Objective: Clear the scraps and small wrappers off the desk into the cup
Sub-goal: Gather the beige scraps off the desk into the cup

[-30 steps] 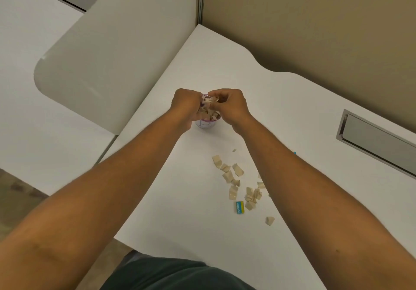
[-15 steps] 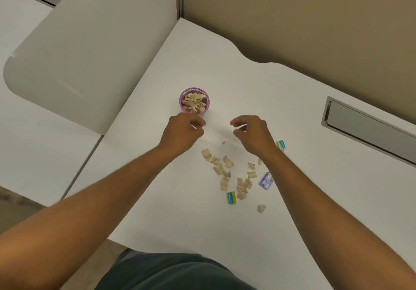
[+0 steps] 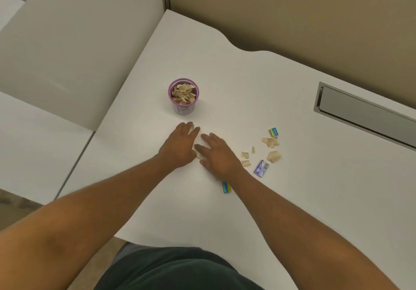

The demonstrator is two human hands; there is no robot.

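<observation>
A small cup (image 3: 185, 109) with a purple rim stands on the white desk (image 3: 247, 211), filled with beige scraps. My left hand (image 3: 180, 145) and my right hand (image 3: 217, 154) lie flat, fingers spread, side by side on the desk just in front of the cup, covering some scraps. To their right lie several beige scraps (image 3: 271, 142), a blue and yellow wrapper (image 3: 274, 131), a purple wrapper (image 3: 261, 168), and another blue and yellow wrapper (image 3: 226, 187) partly under my right wrist.
A grey cable tray slot (image 3: 364, 114) is set into the desk at the right. A tan partition (image 3: 292, 15) runs behind the desk and a white divider panel (image 3: 74, 46) stands at the left. The desk's front edge is near my body.
Both hands left the cup and came down towards me. They went from pinched fingers to flat, spread palms on the desk over the scraps.
</observation>
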